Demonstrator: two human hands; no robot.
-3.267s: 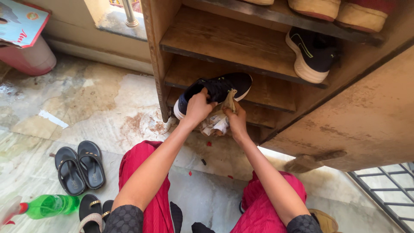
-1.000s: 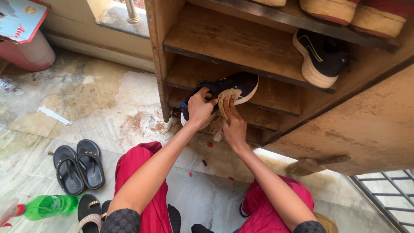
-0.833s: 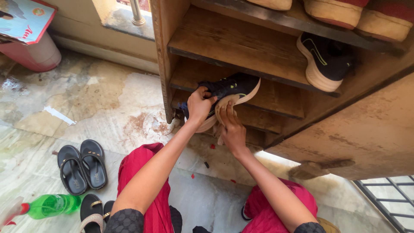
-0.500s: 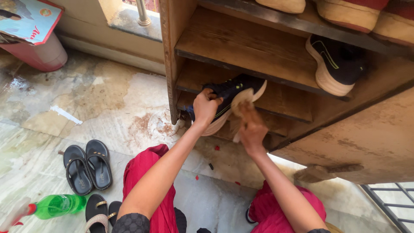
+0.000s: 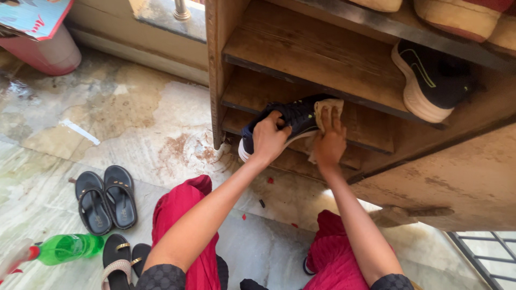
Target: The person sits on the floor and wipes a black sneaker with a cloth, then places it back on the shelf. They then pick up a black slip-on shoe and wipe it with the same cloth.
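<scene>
Cloth [image 5: 324, 110] now over sneaker [image 5: 290, 119] toe (right hand [image 5: 329, 144]).

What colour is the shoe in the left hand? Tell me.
Dark navy shoe with a white sole, gripped by the left hand; head view.

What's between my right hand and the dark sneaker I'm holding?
A beige cloth lies under the right hand, pressed against the dark sneaker; the head view shows it.

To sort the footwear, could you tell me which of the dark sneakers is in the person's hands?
The navy sneaker at the lower shelf: left hand grips it, right hand presses a cloth on it. The other sneaker sits untouched one shelf higher.
</scene>
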